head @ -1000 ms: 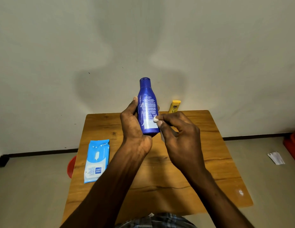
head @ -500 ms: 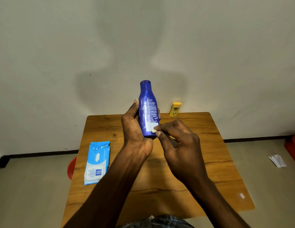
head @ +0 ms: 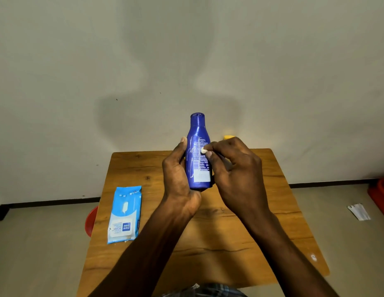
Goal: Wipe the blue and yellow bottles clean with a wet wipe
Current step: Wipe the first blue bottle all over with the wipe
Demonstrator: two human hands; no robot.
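Note:
My left hand [head: 178,179] grips the blue bottle [head: 198,155] upright above the wooden table [head: 229,232], its printed back label facing me. My right hand [head: 234,172] pinches a small white wad of wet wipe [head: 203,150] between thumb and fingertips and presses it against the upper part of the label. Behind my right hand, only the cap of the yellow bottle [head: 229,137] shows at the table's far edge.
A blue wet wipe packet [head: 125,214] lies flat on the table's left side. A red round object [head: 91,220] sticks out below the left edge. On the floor to the right lie a white paper [head: 359,211] and a red object [head: 379,196]. A wall stands close behind.
My right hand has slid the wipe up the bottle from near its base to the upper label. It now hides most of the yellow bottle. The left hand keeps its grip.

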